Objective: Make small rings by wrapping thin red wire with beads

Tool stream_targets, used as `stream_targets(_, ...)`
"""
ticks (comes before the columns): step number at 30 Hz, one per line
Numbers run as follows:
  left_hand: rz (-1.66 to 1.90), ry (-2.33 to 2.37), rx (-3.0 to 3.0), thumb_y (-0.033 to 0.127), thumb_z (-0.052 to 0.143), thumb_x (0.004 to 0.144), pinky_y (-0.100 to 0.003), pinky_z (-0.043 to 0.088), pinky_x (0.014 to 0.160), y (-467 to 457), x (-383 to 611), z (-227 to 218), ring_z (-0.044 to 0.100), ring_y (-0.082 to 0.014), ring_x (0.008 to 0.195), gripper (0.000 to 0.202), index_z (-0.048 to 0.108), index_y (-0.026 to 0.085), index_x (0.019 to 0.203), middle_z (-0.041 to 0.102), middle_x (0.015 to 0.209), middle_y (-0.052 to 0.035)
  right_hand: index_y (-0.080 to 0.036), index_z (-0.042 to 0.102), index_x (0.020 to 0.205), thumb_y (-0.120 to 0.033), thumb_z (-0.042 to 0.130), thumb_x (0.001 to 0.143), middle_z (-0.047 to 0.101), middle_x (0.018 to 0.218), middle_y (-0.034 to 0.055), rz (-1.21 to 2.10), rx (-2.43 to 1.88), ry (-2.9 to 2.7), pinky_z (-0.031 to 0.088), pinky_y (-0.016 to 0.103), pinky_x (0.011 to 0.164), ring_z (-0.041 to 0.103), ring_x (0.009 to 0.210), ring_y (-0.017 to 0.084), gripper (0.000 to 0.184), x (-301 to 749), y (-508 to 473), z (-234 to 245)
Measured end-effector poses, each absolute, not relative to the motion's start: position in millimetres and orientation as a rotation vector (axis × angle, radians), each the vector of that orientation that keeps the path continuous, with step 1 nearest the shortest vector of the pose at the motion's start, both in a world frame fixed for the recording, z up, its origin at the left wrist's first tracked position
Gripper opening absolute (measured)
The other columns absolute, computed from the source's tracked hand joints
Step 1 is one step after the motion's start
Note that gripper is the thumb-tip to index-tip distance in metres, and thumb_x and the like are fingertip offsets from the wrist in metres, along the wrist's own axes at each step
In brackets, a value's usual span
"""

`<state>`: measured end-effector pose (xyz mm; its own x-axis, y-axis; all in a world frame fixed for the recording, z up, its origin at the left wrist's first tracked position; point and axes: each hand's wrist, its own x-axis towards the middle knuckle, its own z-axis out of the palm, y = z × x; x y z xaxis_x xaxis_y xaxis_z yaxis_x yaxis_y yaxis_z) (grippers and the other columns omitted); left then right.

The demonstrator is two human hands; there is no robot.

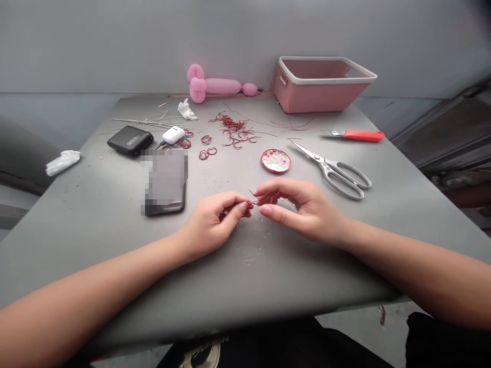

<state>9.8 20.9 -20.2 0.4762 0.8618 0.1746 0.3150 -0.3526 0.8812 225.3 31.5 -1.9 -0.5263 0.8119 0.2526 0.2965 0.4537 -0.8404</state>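
My left hand [218,220] is closed, with thumb and index finger pinching a thin red cord [251,203] above the front middle of the table. A small bunch of red shows under those fingertips, and thin ends stick out to the right. Just right of it is my right hand [310,209], its thumb apart from its curved fingers. Its fingertips are close to the cord ends; whether they touch is hard to see. Beyond the hands lies a round red-rimmed dish [276,172] of pale beads. Several small red cord rings [203,154] lie farther left.
Grey scissors [341,179] and a red-handled cutter [362,135] lie right. A pile of red cord pieces [232,125], a pink balloon figure [222,86] and a pink basket [314,97] are at the back. Left are a phone [169,207], black case [130,140] and white earbud case [174,134].
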Motion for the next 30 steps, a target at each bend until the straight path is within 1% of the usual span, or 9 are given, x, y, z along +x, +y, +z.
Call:
stream_targets(3, 0.892, 0.979, 2.059, 0.024, 0.051, 0.094, -0.03, 0.051, 0.075, 22, 10, -23, 0.063, -0.0161, 0.082, 0.019, 0.067, 0.014, 0.093, 0.07, 0.092, -0.0083, -0.019, 0.068, 0.091, -0.032, 0.063, 0.089, 0.069, 0.085, 0.003, 0.97, -0.956, -1.989, 0.05, 0.027, 0.067, 0.063, 0.078, 0.015, 0.014, 223, 31, -4)
stream_targets(5, 0.877, 0.983, 2.006, 0.028, 0.053, 0.093, -0.031, 0.051, 0.076, 23, 10, -24, 0.064, -0.0175, 0.085, 0.02, 0.068, 0.015, 0.095, 0.071, 0.093, -0.0085, -0.019, 0.068, 0.088, -0.029, 0.062, 0.089, 0.069, 0.082, 0.0024, 0.943, -0.993, -1.965, 0.049, 0.027, 0.065, 0.062, 0.076, 0.014, 0.012, 222, 31, -5)
stream_targets(9, 0.796, 0.947, 1.703, 0.032, 0.059, 0.09, -0.026, 0.051, 0.066, 23, 9, -21, 0.065, -0.0145, 0.077, 0.021, 0.067, 0.014, 0.098, 0.073, 0.091, -0.0075, -0.018, 0.065, 0.089, -0.027, 0.064, 0.088, 0.068, 0.083, 0.0026, 1.034, -1.002, -1.866, 0.051, 0.028, 0.068, 0.063, 0.077, 0.014, 0.009, 220, 29, -7)
stream_targets(12, 0.722, 0.912, 1.519, 0.033, 0.062, 0.088, -0.02, 0.044, 0.051, 22, 10, -15, 0.056, -0.0075, 0.059, 0.021, 0.065, 0.014, 0.096, 0.073, 0.094, -0.0073, -0.018, 0.061, 0.089, -0.026, 0.065, 0.087, 0.066, 0.083, 0.0018, 1.12, -0.978, -1.798, 0.053, 0.027, 0.068, 0.064, 0.076, 0.013, 0.009, 220, 27, -7)
stream_targets(14, 0.663, 0.898, 1.427, 0.035, 0.063, 0.088, -0.018, 0.041, 0.045, 21, 10, -12, 0.049, -0.0044, 0.05, 0.021, 0.064, 0.015, 0.094, 0.072, 0.093, -0.0064, -0.019, 0.06, 0.087, -0.025, 0.066, 0.086, 0.064, 0.082, 0.0011, 1.14, -0.956, -1.775, 0.055, 0.028, 0.069, 0.065, 0.076, 0.013, 0.009, 221, 25, -6)
stream_targets(18, 0.633, 0.855, 1.292, 0.039, 0.066, 0.086, -0.02, 0.046, 0.047, 20, 11, -11, 0.051, -0.0043, 0.048, 0.025, 0.063, 0.015, 0.091, 0.072, 0.089, -0.0045, -0.02, 0.059, 0.084, -0.022, 0.067, 0.085, 0.064, 0.08, 0.0005, 1.13, -0.92, -1.761, 0.056, 0.027, 0.069, 0.066, 0.076, 0.013, 0.008, 221, 23, -5)
stream_targets(22, 0.667, 0.897, 1.297, 0.041, 0.071, 0.081, -0.02, 0.049, 0.046, 19, 12, -12, 0.052, -0.0057, 0.049, 0.029, 0.064, 0.015, 0.09, 0.07, 0.085, -0.0041, -0.021, 0.059, 0.085, -0.018, 0.065, 0.085, 0.067, 0.082, 0.0009, 1.057, -0.872, -1.818, 0.057, 0.029, 0.073, 0.067, 0.079, 0.013, 0.007, 223, 23, -8)
stream_targets(27, 0.709, 0.955, 1.312, 0.035, 0.069, 0.084, -0.018, 0.05, 0.049, 18, 13, -12, 0.053, -0.0062, 0.051, 0.02, 0.069, 0.015, 0.087, 0.071, 0.077, -0.002, -0.022, 0.06, 0.086, -0.019, 0.063, 0.088, 0.069, 0.085, 0.0023, 1.09, -0.827, -1.818, 0.059, 0.032, 0.075, 0.068, 0.081, 0.015, 0.004, 224, 22, -10)
stream_targets(30, 0.738, 0.918, 1.298, 0.03, 0.069, 0.083, -0.019, 0.054, 0.057, 17, 12, -12, 0.058, -0.0077, 0.057, 0.015, 0.07, 0.016, 0.083, 0.071, 0.073, -0.0015, -0.021, 0.06, 0.084, -0.022, 0.066, 0.087, 0.07, 0.084, 0.0022, 1.214, -0.824, -1.748, 0.06, 0.032, 0.076, 0.07, 0.081, 0.015, 0.006, 223, 22, -7)
